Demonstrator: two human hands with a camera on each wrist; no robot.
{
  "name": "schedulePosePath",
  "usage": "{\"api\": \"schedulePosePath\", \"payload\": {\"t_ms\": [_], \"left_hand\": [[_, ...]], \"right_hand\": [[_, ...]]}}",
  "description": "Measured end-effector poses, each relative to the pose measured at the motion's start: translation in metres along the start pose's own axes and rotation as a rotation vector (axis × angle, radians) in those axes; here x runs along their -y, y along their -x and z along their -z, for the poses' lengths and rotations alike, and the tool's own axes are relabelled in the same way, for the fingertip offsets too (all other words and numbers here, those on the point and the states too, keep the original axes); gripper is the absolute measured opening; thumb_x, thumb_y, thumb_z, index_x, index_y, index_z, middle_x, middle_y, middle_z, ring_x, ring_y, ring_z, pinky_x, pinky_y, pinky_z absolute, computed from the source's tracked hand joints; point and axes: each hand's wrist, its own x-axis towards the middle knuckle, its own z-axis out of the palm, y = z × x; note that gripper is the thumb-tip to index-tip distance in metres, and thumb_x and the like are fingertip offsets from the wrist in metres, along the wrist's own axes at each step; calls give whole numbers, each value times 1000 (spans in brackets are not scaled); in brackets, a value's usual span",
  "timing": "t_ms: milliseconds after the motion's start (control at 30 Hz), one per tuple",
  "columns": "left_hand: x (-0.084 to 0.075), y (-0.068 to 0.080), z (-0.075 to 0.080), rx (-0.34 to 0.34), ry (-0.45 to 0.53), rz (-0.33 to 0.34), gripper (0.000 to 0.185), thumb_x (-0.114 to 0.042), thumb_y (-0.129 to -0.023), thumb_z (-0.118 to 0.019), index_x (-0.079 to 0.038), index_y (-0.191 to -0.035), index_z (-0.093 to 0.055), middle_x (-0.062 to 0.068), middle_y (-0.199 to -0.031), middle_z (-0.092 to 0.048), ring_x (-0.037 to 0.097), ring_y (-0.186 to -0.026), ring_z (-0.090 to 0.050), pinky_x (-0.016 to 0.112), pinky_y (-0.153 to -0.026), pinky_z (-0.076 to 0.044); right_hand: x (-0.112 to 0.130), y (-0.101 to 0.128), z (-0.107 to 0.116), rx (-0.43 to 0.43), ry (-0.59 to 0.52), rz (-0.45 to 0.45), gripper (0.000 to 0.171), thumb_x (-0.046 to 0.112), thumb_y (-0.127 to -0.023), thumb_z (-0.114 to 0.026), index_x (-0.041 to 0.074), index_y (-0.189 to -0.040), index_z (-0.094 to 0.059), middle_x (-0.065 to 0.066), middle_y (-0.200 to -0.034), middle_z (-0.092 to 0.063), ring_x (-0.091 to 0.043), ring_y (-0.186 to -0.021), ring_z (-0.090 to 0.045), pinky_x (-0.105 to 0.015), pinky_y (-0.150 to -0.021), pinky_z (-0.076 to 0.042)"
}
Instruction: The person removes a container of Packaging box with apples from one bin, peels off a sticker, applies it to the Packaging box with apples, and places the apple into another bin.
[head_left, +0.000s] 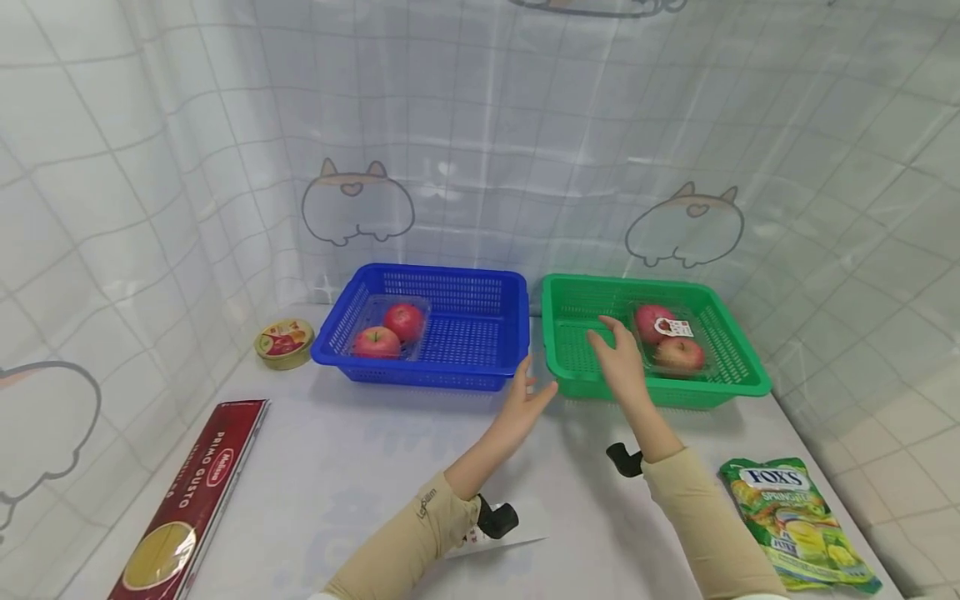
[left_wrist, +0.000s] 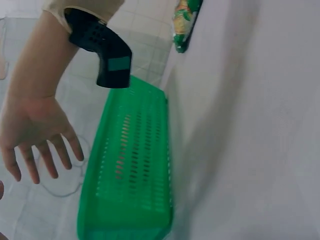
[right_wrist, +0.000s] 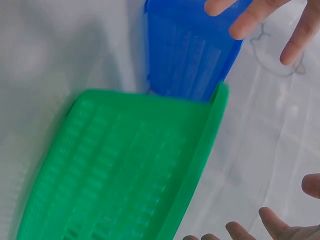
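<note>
My left hand (head_left: 531, 392) is open with its fingers spread, just in front of the gap between a blue basket (head_left: 480, 333) and a green basket (head_left: 577, 350). It holds nothing. Over the green basket's front left part my right hand (head_left: 617, 350) is also open and empty, beside a clear tray of two red apples (head_left: 671, 340). The blue basket holds a like tray with two red apples (head_left: 390, 332). In the left wrist view the right hand (left_wrist: 37, 135) hovers spread beside the green basket (left_wrist: 132, 170). The right wrist view shows both baskets (right_wrist: 125, 170) (right_wrist: 190, 50) close up.
On the white table lie a long red pasta box (head_left: 191, 500) at the front left, a round tin (head_left: 284, 342) left of the blue basket, and a green candy bag (head_left: 795, 521) at the front right. A tiled curtain closes in the back and sides.
</note>
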Motion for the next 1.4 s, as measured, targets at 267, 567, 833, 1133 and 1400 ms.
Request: {"api": "schedulePosePath", "payload": {"t_ms": [267,567,833,1133,1400], "left_hand": [[0,17,33,19,-4,22,71,-42,-93,-49,-17,-148,-12,25,-142,-29,41,-124,-39,56,-98,-34],[-2,35,79,7,-65,77,69,-46,-94,-45,-18,-148,-12,21,-137,-37,46,-116,-44,55,-94,-38],[-6,46,121,-71,-101,82,68,-44,-95,-45,-17,-148,-11,24,-137,-35,43,-122,-40,53,-96,-38],[-6,45,165,-354,-269,14,68,-36,-95,-48,-6,-147,-14,28,-127,-33,38,-111,-40,52,-90,-39],[18,29,195,-626,-448,126,73,-41,-92,-48,-11,-147,-11,28,-143,0,50,-128,-5,69,-94,-18]], "right_hand": [[12,6,-24,53,-27,23,53,36,-95,-46,11,-141,-36,-12,-147,-30,-31,-136,-23,-52,-107,-23],[34,12,-64,94,-94,59,51,38,-94,-48,14,-138,-40,-10,-146,-32,-30,-135,-26,-52,-106,-25],[52,11,-101,117,-141,115,48,33,-93,-51,13,-136,-43,-9,-142,-39,-28,-133,-31,-50,-106,-27],[68,0,-144,218,-130,108,50,33,-92,-52,14,-137,-42,-10,-143,-37,-29,-132,-33,-51,-103,-30],[79,-15,-178,340,-113,43,56,34,-92,-52,14,-141,-34,-14,-145,-33,-30,-132,-33,-50,-102,-33]]}}
